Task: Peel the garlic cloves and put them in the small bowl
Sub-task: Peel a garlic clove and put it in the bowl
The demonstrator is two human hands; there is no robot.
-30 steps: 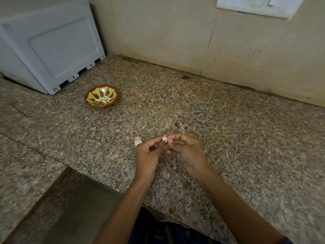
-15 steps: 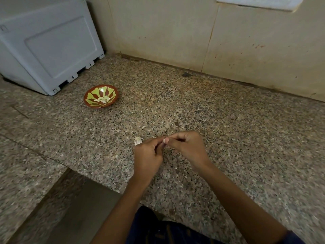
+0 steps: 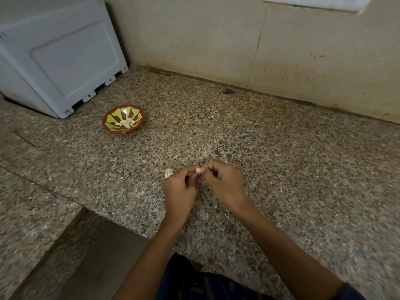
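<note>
My left hand (image 3: 179, 189) and my right hand (image 3: 225, 182) meet over the granite counter and both pinch one small pale garlic clove (image 3: 198, 170) between their fingertips. Most of the clove is hidden by the fingers. A piece of garlic with papery skin (image 3: 168, 173) lies on the counter just left of my left hand. The small red bowl with a yellow-green pattern (image 3: 110, 120) stands far to the left, near the back, with several peeled white cloves (image 3: 126, 123) inside.
A pale grey appliance (image 3: 58, 59) stands tilted at the back left, close to the bowl. A beige tiled wall (image 3: 238, 40) closes the back. The counter's front edge (image 3: 121, 224) steps down at the lower left. Bits of skin dot the counter.
Both hands stay together on the clove, with only small finger shifts. The view has drifted slightly, and the clove shows a little more between the fingertips than half a second ago.
</note>
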